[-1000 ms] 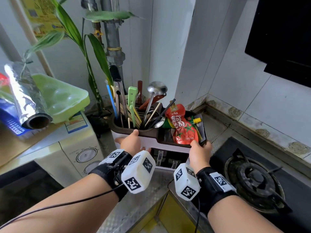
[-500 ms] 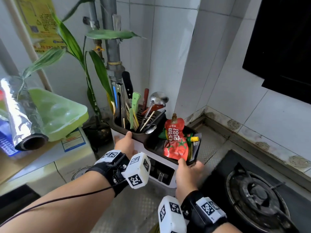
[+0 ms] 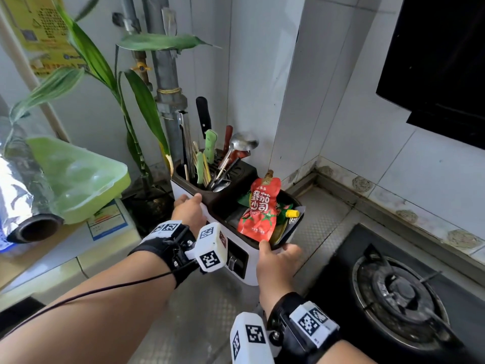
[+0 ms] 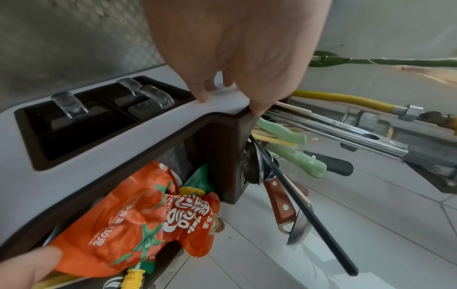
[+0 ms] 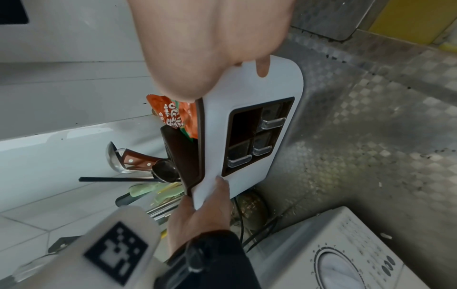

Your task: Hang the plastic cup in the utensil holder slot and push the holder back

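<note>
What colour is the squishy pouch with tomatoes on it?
Red pouch with green-topped tomatoes; the head view shows it best.

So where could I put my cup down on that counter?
There's bare metal counter between the holder and the stove, and more in front of the holder under the arms. Left of it is crowded: a plant pot, an egg tray and foil. Both hands grip the holder.

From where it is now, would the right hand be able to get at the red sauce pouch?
Probably yes: the right hand grips the holder rim just below the pouch, with nothing between them.
</note>
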